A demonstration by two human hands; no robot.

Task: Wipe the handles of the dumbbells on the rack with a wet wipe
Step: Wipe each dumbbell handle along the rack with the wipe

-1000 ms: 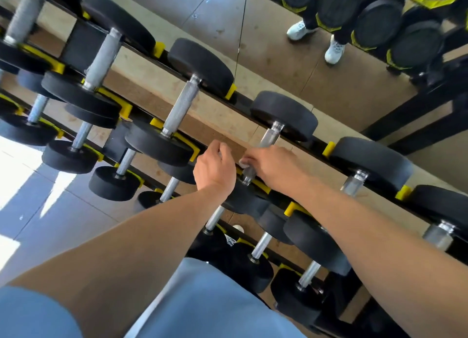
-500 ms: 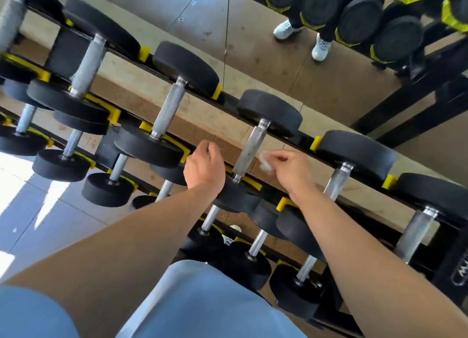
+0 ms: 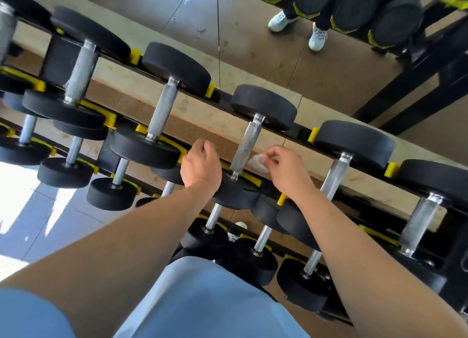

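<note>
Moved: right hand (image 3: 286, 171) has come off the handle (image 3: 247, 145) it gripped a second ago and now sits just beside it at 3 o'clock, apart from the metal.
Wipe: the wet wipe (image 3: 258, 161) is a small white wad pinched between the right thumb and fingertips, close to the handle's lower half without touching it.
Left hand: left hand (image 3: 201, 166) hovers at 9 o'clock of the same handle, fingers curled loosely on nothing; it has barely shifted.
Handle in question: the knurled steel bar of the top-row dumbbell (image 3: 255, 137), lying on the rack (image 3: 300, 130) between its two black heads.
Meaning: this handle looks finished, or the wipe is being regathered for another pass; I cannot tell which.
Next likely target: the neighbouring handle (image 3: 335, 174) at 3 o'clock, near the right wrist.
Remaining: several handles across the tiers still need wiping.
Background: a mirror (image 3: 253, 33) at 12 o'clock shows white shoes.
</note>
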